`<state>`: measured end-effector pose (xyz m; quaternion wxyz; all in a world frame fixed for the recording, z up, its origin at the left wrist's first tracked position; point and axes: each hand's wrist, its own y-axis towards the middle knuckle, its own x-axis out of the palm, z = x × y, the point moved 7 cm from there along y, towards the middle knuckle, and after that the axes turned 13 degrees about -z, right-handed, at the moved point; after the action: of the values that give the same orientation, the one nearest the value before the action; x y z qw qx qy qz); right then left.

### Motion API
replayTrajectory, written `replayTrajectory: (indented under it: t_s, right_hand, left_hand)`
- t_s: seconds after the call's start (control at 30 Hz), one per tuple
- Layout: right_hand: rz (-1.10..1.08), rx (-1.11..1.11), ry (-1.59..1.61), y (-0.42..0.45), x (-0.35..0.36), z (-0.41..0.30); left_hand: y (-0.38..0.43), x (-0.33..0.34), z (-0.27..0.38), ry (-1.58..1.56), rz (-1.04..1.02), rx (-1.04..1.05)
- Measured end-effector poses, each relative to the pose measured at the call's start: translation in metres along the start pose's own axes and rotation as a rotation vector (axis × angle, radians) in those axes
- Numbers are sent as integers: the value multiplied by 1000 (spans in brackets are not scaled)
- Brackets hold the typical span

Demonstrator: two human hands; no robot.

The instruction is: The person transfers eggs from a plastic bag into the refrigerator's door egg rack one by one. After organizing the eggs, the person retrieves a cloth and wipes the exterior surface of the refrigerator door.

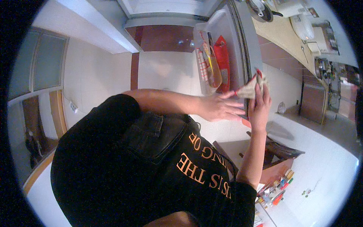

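Note:
My right hand (259,106) is closed around a beige printed packet (247,90) with red edges, held above the edge of an open refrigerator door (246,51). Beside it is my left hand (222,108), blurred, its fingers spread towards my right hand. One digit reaches a red corner of the packet; whether it touches is unclear. A clear plastic door bin (202,82) sits just beyond my left hand. Inside it stand a red packet (222,54), red-and-white striped sticks (202,65) and a long packet with a yellow part (214,68).
The refrigerator body (167,8) is at the top. A counter (279,34) at right carries a frying pan (259,11) and a white appliance (302,27). A dark wooden chair (280,149) stands near a white table (312,170) with assorted small items. A power strip (73,106) lies at left.

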<state>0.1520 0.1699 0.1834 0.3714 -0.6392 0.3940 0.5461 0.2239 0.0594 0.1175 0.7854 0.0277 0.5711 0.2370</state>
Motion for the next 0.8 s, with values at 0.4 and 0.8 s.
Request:
replayTrajectory:
  t_s: [0.4,0.8]
  right_hand:
    - [212,156,220,-64,15,44]
    - [271,152,295,-63,19,51]
  left_hand:
    - [2,-10,-104,221,-397,-6]
    - [-19,14,-100,453,-490,163]
